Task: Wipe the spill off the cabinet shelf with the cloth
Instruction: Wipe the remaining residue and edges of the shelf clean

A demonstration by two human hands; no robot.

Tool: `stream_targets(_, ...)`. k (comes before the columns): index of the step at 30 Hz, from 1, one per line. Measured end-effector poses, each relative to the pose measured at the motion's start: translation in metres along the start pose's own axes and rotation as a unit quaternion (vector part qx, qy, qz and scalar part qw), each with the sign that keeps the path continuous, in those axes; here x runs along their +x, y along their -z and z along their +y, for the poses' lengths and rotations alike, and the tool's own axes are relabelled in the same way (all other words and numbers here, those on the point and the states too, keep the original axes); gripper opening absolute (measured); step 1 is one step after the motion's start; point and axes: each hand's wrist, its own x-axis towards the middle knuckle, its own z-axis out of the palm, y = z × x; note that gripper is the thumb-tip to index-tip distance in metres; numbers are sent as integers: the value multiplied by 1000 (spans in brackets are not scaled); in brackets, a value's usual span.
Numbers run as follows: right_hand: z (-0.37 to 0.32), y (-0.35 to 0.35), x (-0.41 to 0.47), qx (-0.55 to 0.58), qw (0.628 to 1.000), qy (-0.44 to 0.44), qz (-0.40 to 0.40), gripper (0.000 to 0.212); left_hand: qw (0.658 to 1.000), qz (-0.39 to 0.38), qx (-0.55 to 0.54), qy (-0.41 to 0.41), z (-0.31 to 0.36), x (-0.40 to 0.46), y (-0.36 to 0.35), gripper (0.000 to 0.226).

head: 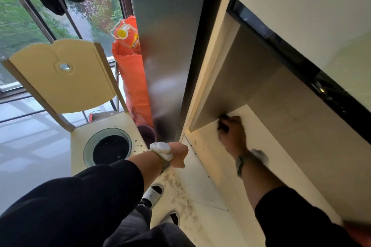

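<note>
The cream cabinet shelf point(267, 146) runs from the middle to the lower right, with small dark specks point(202, 146) near its front left part. My right hand point(232, 136) reaches deep into the shelf's back left corner and grips a small dark cloth point(223, 122), pressing it down against the shelf by the side wall. Most of the cloth is hidden under my fingers. My left hand point(179, 154) hangs as a closed fist just in front of the shelf's left front corner, with nothing visible in it.
A steel panel point(166, 46) forms the cabinet's left side. A cream chair point(64, 74) to the left carries a glass bowl point(107, 149) of dark stuff. An orange sack point(134, 82) stands between chair and cabinet. The floor point(180, 192) below is speckled with dirt.
</note>
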Motion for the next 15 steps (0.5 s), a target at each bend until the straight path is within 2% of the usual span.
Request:
stream_targets(2, -4, -3, -26, 23, 997, 64, -40, 25, 1000, 29, 2, 0, 2, -2, 1, 50)
stream_targets(3, -4, 0, -30, 26, 996, 79, -28, 23, 999, 34, -7, 6, 3, -4, 2, 53)
stream_targets(5, 0, 11, -27, 19, 997, 53, 61, 26, 998, 56, -14, 11, 2, -5, 2, 50)
stream_targets(7, 10, 24, -15, -30, 992, -6, 126, 38, 997, 74, -9, 17, 0, -6, -1, 46)
stream_targets(9, 14, 21, -2, -78, 990, -63, 100, 48, 995, 92, -15, 23, -3, -7, -8, 47)
stream_targets(11, 8, 8, 0, -86, 992, -79, 48, 51, 994, 104, -11, 22, -5, -11, -15, 41)
stream_targets(13, -2, -4, -13, -76, 997, -23, 17, 45, 994, 111, 2, 17, -2, -16, -20, 35)
stream_targets(15, -9, -13, -38, -55, 996, 68, -21, 39, 993, 120, 4, 23, 2, -17, -24, 39)
